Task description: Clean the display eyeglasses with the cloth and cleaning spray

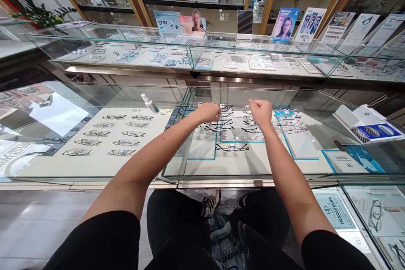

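Note:
Both my arms reach forward over a glass display case (177, 177) of eyeglass frames. My left hand (209, 112) is closed in a loose fist, fingertips pinched toward the right. My right hand (261, 112) is also curled into a fist, a short gap away. Whether anything thin is held between them I cannot make out. Under and between the hands lie rows of thin-rimmed glasses (226, 124) on a white mat with blue lines. A black-rimmed pair (232, 147) lies nearer to me, apart from both hands.
A small spray bottle (149, 103) lies to the left of my left hand. A white tray (152, 143) with several frames fills the left section. Boxes (367, 124) sit on the glass at right. A second glass counter (190, 50) with brochures stands behind.

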The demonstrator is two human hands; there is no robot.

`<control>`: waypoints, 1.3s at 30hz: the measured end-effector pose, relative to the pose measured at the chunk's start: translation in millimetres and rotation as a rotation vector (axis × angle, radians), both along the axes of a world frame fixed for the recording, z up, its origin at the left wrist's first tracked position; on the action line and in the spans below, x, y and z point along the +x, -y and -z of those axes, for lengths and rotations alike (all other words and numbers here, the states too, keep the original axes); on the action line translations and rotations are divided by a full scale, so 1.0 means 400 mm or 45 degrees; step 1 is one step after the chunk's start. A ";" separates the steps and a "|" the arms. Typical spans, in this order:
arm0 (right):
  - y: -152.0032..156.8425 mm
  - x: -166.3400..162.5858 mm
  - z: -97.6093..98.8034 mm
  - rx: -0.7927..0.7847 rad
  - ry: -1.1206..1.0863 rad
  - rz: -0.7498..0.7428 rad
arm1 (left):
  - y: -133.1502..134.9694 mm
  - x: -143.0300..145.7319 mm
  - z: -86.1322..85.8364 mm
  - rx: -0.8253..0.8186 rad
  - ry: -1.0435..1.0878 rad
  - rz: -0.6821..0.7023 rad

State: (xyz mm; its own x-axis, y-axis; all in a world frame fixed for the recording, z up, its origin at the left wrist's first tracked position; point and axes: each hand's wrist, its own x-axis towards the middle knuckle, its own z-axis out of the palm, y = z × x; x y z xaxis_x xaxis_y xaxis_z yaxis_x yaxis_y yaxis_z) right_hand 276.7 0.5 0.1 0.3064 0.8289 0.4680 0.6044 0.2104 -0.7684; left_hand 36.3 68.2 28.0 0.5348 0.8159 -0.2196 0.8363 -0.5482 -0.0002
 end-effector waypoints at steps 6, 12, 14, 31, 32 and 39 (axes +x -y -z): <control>0.000 -0.009 0.002 0.012 -0.015 -0.048 | 0.005 -0.003 -0.008 0.002 -0.010 0.012; 0.002 -0.016 0.001 0.000 -0.021 -0.061 | -0.024 -0.005 -0.040 0.036 -0.003 -0.008; 0.005 -0.020 0.001 -0.010 -0.022 -0.067 | -0.039 0.001 -0.047 0.064 -0.008 -0.020; 0.001 -0.025 0.002 -0.058 0.029 -0.077 | -0.098 0.045 -0.004 0.032 -0.041 0.018; 0.001 -0.024 0.003 -0.062 0.027 -0.076 | -0.098 0.044 -0.003 0.035 -0.035 0.016; -0.002 -0.013 0.009 -0.061 -0.003 -0.077 | -0.088 0.036 -0.028 0.039 0.085 -0.013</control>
State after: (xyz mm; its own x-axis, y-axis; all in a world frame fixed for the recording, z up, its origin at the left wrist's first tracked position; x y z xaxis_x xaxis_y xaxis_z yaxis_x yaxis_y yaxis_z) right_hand 271.5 1.1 -3.3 0.2562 0.8674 0.4267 0.5899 0.2094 -0.7799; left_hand 50.7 103.3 39.0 0.5390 0.8273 -0.1583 0.8406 -0.5402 0.0393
